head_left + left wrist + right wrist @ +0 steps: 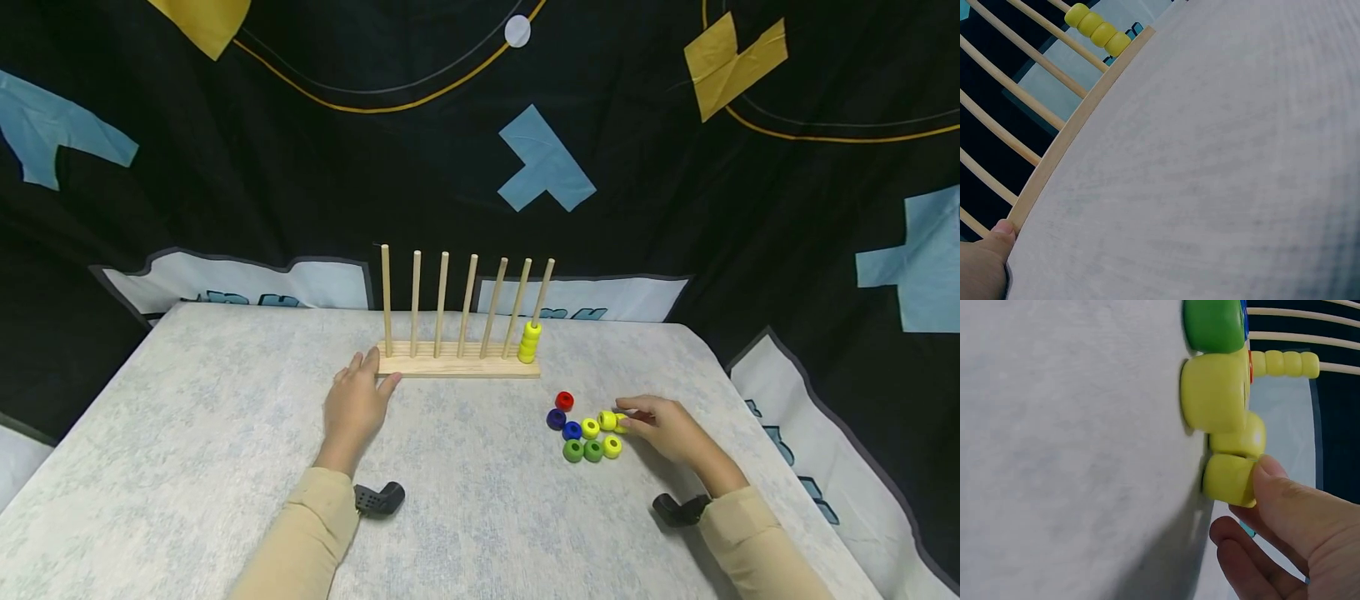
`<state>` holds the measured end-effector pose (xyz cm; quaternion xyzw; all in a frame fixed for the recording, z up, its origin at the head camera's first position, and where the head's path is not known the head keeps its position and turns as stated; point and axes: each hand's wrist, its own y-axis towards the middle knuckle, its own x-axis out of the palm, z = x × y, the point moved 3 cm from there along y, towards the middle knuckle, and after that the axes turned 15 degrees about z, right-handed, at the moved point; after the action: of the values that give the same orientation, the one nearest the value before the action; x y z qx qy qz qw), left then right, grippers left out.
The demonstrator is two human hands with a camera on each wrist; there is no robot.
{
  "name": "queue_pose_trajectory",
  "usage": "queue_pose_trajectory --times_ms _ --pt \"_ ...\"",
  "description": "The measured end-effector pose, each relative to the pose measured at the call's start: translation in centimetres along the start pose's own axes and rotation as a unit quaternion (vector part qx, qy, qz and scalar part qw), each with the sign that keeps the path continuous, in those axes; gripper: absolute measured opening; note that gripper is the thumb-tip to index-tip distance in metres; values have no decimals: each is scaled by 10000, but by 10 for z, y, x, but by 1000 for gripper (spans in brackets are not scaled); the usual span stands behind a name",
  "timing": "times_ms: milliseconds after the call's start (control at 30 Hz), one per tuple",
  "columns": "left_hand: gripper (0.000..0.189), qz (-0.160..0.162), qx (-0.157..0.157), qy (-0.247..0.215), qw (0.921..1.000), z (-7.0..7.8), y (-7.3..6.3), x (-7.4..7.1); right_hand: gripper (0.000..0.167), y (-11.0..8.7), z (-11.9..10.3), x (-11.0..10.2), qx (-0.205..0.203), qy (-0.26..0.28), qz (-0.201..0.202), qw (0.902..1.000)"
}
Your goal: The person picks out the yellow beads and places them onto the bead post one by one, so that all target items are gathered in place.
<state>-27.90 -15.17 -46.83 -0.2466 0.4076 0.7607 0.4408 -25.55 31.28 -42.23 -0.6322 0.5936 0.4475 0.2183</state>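
Observation:
My left hand [354, 410] grips the left end of a wooden peg rack [457, 367], its thumb [1002, 229] against the front of the base. Several upright pegs stand on the rack. A stack of yellow beads [529, 342] sits on the rightmost peg. To the right, my right hand [663, 427] pinches a yellow bead [1227, 480] between thumb and fingers, low at the tabletop. Right beside it is another yellow bead [607, 420]. The loose cluster also has a red bead [565, 402], a purple bead [556, 419], a blue bead [572, 431] and green beads [573, 451].
A pale mottled table [465, 500] carries everything. Behind it hangs a black cloth [420, 175] with blue and yellow shapes and a white band along the table's far edge. Each wrist wears a small black camera [380, 499].

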Motion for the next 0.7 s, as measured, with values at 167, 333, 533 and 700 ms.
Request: queue_pose_trajectory --times_ms 167,333,533,700 --pt "70 -18 -23 -14 10000 0 0 -1 35 -7 6 -1 -21 -24 70 10000" --pt "70 -46 -40 -29 10000 0 0 -1 35 -11 9 -4 80 -75 86 9999" --pt "70 -64 -34 -31 10000 0 0 -1 34 -7 10 -9 428 -357 53 9984" --pt "70 -59 -47 -35 10000 -1 0 -1 33 -4 13 -9 490 -500 98 9975"
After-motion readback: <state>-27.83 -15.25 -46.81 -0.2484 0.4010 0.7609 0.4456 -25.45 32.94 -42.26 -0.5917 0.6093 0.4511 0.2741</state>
